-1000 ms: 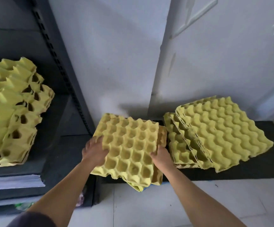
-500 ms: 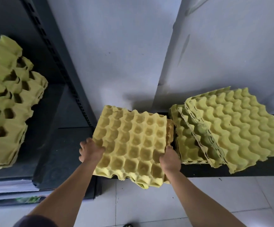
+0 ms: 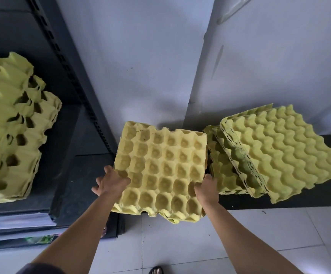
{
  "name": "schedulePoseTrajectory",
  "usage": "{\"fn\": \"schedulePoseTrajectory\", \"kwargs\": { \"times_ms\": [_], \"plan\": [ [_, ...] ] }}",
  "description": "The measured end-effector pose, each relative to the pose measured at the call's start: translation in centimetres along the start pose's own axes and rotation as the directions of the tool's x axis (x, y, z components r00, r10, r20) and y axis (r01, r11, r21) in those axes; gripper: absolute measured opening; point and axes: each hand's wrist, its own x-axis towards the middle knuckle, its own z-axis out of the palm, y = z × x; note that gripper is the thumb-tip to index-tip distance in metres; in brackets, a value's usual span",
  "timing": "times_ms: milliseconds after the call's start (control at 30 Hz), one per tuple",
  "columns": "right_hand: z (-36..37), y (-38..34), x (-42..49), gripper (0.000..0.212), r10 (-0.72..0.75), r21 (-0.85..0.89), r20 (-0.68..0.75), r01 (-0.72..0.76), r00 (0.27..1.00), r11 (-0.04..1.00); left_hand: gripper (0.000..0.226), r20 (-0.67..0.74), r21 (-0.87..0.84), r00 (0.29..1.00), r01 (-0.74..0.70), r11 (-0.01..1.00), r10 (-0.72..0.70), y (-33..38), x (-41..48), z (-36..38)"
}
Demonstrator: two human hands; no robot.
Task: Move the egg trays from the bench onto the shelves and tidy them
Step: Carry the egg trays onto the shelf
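A small stack of yellow egg trays is held cups-up at the left end of the black bench, its near edge jutting past the bench over the floor. My left hand grips its left edge, thumb on top. My right hand grips its right edge. More yellow trays lie bumps-up and fanned out on the bench to the right. On the dark shelf at the left sits a tall, uneven pile of trays.
The black slotted shelf upright runs diagonally between the shelf pile and the held stack. White wall stands behind the bench. White floor tiles lie below, with a sandalled foot at the bottom edge. Flat white sheets lie under the shelf board.
The held stack has risen slightly and squared up in my hands. The view shifted, so the shelf pile sits lower and closer at the left.
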Motion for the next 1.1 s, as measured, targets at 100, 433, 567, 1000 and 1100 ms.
{"fn": "schedulePoseTrajectory", "kwargs": {
  "times_ms": [100,433,567,1000,1100],
  "plan": [
    [0.0,0.0,-0.2,0.038,-0.013,-0.027,-0.02,0.013,1.0,1.0,0.058,-0.004,-0.031,0.999,-0.052,0.998,0.052,0.1,-0.2,-0.3],
    [-0.5,0.0,0.6,0.023,-0.074,-0.11,-0.179,0.055,0.981,0.992,0.06,0.083,-0.116,0.979,-0.175,0.978,0.185,-0.8,1.2,0.9],
    [0.1,-0.4,1.5,0.009,-0.023,-0.071,-0.151,0.013,0.988,0.997,0.057,0.01,0.04,0.991,-0.135,0.99,0.135,-0.9,1.7,1.6],
    [0.5,0.2,3.0,0.016,0.121,0.037,0.074,-0.124,0.99,0.992,0.058,0.051,-0.024,0.997,-0.06,0.998,0.061,-0.2,5.0,2.4],
    [0.0,0.0,2.9,0.027,0.116,0.005,0.089,-0.117,0.989,0.993,0.058,0.026,-0.009,0.998,-0.048,0.999,0.048,-0.3,5.0,2.9]
  ]
}}
